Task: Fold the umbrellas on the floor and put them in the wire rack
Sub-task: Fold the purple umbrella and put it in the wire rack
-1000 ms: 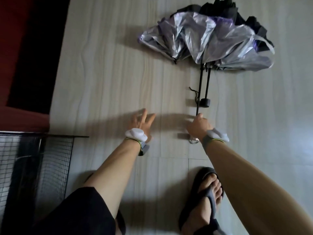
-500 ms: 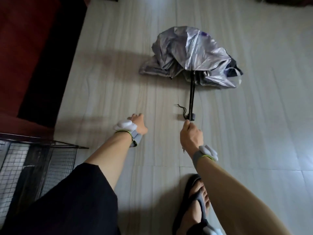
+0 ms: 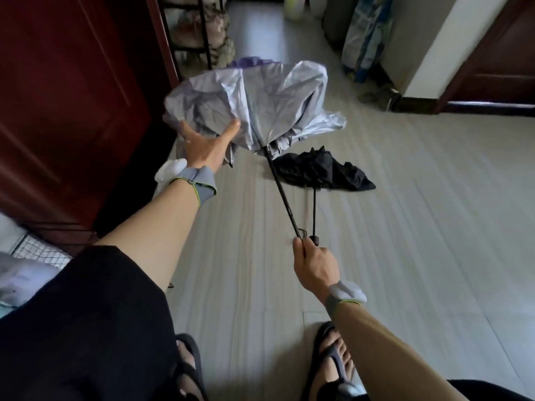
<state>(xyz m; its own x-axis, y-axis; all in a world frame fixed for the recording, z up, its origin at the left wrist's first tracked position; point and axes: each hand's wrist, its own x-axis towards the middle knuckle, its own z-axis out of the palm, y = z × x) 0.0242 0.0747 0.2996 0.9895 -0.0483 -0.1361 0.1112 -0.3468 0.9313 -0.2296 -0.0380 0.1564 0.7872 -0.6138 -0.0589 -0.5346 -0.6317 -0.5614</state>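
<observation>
From the head camera we see the silver umbrella (image 3: 260,105) held up above the pale, smooth floor (image 3: 405,227). Its shiny cloth is crumpled and baggy. Its thin black stick slants down to our right hand (image 3: 314,263), which curls tight round the handle end. Our left hand (image 3: 207,141) is spread wide, touching the soft cloth. A floppy black umbrella (image 3: 321,169) lies on the floor's middle. The wire rack (image 3: 40,251) sits by the floor's left edge.
</observation>
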